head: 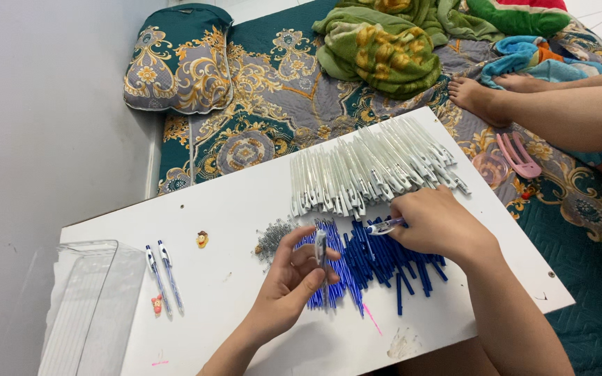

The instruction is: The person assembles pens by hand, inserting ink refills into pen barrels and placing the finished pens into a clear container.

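Two hands over the white board (245, 209). Left hand (292, 282) is pinched around a clear pen barrel (320, 252), held upright, long axis near vertical. Right hand (432, 221) is clamped on a pen part with a blue tip (383, 225), lying roughly horizontal, tip aimed left toward the barrel. They sit near, not touching, above the blue refill pile (377, 264).

Board (231, 202) lies on the bedding (259, 132). Pen barrels (371, 167) piled at its far right; refill heap (377, 261) just in front; springs (273, 235) left of the refills. Two finished pens (164, 277) lie further left, beside the clear box (85, 306) at the left edge. Pillow (175, 59) behind the board, blanket (384, 49) to its right.
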